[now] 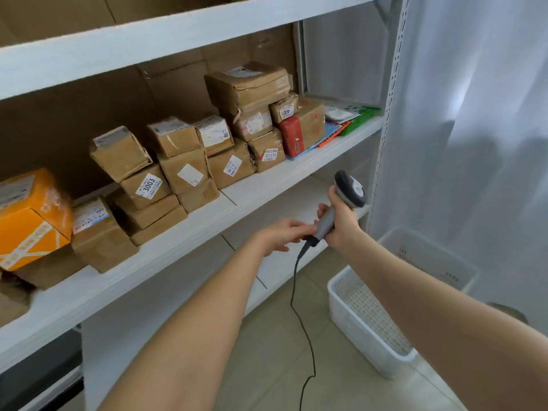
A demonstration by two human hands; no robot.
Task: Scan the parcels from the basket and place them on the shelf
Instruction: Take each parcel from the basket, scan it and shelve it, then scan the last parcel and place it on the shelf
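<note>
The white basket stands on the floor at the right, only its perforated bottom showing. Above it the right hand wraps its fingers around the grey handle of the scanner. The scanner's long axis slants from the cable at lower left up to the head at upper right. The left hand reaches in with fingers nearly straight, touching the handle's lower end. Beyond, brown parcels sit stacked on the middle shelf, with an orange box at the left.
</note>
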